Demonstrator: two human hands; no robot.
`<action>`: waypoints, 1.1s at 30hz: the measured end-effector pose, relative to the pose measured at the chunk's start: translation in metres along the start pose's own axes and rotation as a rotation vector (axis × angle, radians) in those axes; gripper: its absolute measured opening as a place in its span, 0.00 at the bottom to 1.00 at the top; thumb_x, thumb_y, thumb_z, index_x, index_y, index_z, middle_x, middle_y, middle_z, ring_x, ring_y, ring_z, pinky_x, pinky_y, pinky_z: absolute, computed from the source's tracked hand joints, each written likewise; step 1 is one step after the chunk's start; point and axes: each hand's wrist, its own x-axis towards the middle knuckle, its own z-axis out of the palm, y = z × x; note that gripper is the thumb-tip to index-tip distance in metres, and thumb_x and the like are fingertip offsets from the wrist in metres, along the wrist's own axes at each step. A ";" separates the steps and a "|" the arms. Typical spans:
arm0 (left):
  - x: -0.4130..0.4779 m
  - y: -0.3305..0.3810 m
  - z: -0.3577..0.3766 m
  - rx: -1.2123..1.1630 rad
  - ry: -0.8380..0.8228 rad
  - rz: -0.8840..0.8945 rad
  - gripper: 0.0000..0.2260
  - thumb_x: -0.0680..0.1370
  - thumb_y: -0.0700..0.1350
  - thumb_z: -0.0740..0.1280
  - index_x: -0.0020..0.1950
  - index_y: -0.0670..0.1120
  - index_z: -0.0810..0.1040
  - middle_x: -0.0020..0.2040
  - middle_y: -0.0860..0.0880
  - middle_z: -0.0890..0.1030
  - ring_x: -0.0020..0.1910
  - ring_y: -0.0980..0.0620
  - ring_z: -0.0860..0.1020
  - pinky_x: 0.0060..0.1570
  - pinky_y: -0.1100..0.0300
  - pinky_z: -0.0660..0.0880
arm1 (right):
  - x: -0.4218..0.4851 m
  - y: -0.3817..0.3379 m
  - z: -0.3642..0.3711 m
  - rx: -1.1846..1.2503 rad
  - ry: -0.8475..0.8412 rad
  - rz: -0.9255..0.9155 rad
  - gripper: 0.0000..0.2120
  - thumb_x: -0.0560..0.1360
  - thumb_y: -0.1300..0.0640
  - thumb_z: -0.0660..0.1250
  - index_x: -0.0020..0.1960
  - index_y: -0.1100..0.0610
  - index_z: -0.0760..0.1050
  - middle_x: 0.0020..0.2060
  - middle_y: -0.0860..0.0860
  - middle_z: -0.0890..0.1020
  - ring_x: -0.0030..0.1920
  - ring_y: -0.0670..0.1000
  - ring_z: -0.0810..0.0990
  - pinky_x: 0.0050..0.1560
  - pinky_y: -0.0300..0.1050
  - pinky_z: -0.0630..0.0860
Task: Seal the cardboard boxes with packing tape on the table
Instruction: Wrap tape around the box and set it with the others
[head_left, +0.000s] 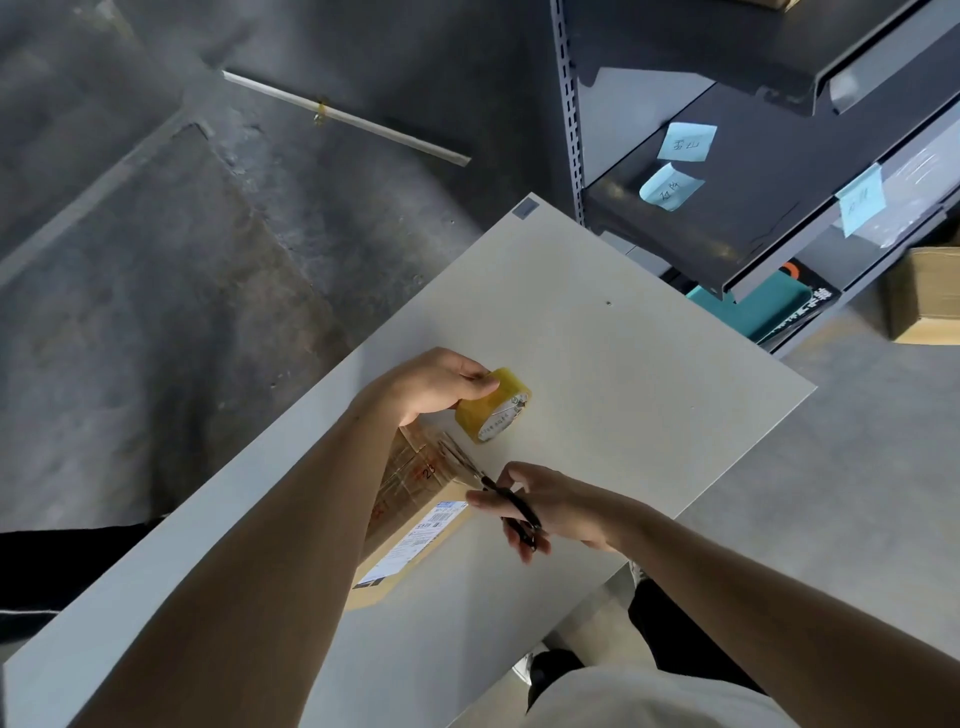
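Cutting the tape free looks like the step in hand. Gripping the yellow tape roll (493, 408) with the left hand (439, 384), thumb curled over its top, just beyond the far end of the cardboard box (415, 514). Holding the scissors (501, 493) in the right hand (545, 506), with fingers closed round the black handles and blades parted, pointing far-left at the gap between roll and box.

Seeing that box flat on the pale table (649, 364), close to its left edge, with a white shipping label (415, 540) on its right-hand face and its near part hidden under the left forearm. Judging by the sheen, already taped across the top. Cannot make out the stretched strip itself: too clear and thin to tell.

Next, probably: hold the roll taut, bring the blades square across the strip close to the box edge, then close them in one snip. After that, press the loose end down onto the cardboard. Worth minding the left fingers, near the blade tips.

Beyond the table on the far right, grey metal shelving (727, 156) with blue notes (685, 143).
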 end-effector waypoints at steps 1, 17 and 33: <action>0.000 0.000 0.000 0.010 -0.001 -0.003 0.17 0.77 0.53 0.71 0.63 0.48 0.82 0.56 0.52 0.84 0.58 0.51 0.80 0.59 0.58 0.74 | 0.002 -0.002 0.001 0.011 0.005 -0.002 0.27 0.72 0.36 0.70 0.53 0.58 0.69 0.36 0.57 0.81 0.30 0.53 0.78 0.30 0.44 0.67; -0.001 0.006 0.000 0.064 -0.013 0.016 0.17 0.77 0.53 0.70 0.64 0.47 0.81 0.61 0.51 0.82 0.60 0.52 0.78 0.62 0.58 0.72 | 0.016 -0.007 -0.002 0.047 0.073 0.004 0.30 0.72 0.35 0.70 0.56 0.61 0.70 0.32 0.55 0.80 0.27 0.52 0.77 0.27 0.43 0.65; 0.002 -0.002 0.000 0.120 -0.017 0.053 0.16 0.77 0.54 0.70 0.61 0.48 0.82 0.55 0.52 0.84 0.53 0.54 0.81 0.57 0.57 0.76 | 0.012 -0.009 -0.014 -0.057 0.112 0.014 0.22 0.71 0.38 0.73 0.47 0.55 0.73 0.26 0.50 0.76 0.24 0.49 0.73 0.26 0.37 0.64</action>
